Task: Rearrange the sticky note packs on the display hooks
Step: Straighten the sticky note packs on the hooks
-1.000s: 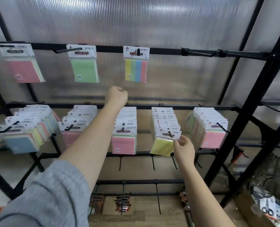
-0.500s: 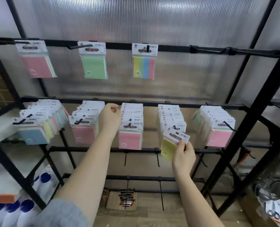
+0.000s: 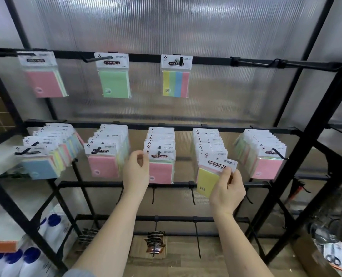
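My right hand [image 3: 227, 186] grips a yellow sticky note pack [image 3: 207, 181] by its white header, tilted and just off the front of the fourth hook's stack [image 3: 208, 144]. My left hand [image 3: 136, 172] pinches the left edge of the front pink pack [image 3: 161, 170] on the middle hook, which still hangs there. The middle rail carries several full hooks of packs. Three single packs hang on the top rail: pink [image 3: 44, 80], green [image 3: 114, 80] and a striped multicolour pack [image 3: 176, 80].
Black metal rack frame [image 3: 314, 124] slants across the right. Bare hooks [image 3: 254, 62] stick out on the top rail's right. Lower rails hold thin bare pegs [image 3: 193, 194] and small dark packs [image 3: 155, 244]. White bottles with blue caps [image 3: 26, 256] stand bottom left.
My left hand dropped from the top rail to the middle hook's pink pack. My right hand pulled the yellow pack forward off its hook and tilted it. The camera view shifted down.
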A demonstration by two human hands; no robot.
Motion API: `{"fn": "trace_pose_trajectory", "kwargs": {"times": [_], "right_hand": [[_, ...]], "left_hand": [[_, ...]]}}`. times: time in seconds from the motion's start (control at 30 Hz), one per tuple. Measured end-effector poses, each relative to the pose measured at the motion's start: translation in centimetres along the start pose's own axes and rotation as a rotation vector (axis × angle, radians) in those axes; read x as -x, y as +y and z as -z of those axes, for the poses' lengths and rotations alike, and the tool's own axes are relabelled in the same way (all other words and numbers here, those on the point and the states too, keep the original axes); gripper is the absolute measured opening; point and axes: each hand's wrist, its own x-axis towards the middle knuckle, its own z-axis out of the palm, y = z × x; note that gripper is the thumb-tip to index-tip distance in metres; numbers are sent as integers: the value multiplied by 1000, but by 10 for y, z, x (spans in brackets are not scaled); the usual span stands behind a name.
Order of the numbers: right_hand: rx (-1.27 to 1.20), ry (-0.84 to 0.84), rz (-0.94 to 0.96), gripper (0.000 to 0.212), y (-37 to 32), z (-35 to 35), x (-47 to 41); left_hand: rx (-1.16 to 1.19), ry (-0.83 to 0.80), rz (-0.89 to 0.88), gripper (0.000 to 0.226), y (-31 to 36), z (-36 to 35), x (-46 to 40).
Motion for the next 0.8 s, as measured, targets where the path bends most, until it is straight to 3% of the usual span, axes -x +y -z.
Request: {"fn": "trace_pose_trajectory", "kwargs": {"times": [0.2, 0.37, 0.5, 0.7, 0.8], "right_hand": [[-130, 49, 46, 36, -19, -3, -9], [-187, 81, 49, 42, -35, -5, -15], [-244, 61, 64, 39, -44, -7, -18], [-280, 53, 91, 35, -50, -8, -21], [-288, 52, 117, 35, -52, -9, -22]], "left_hand": [[67, -9, 5, 22, -10, -3, 16], [285, -165, 94, 16, -12, -8, 25], [305, -222, 73, 19, -9, -12, 26], [224, -106, 41, 23, 2, -12, 27], [185, -7, 7, 36, 5, -9, 30]]}}
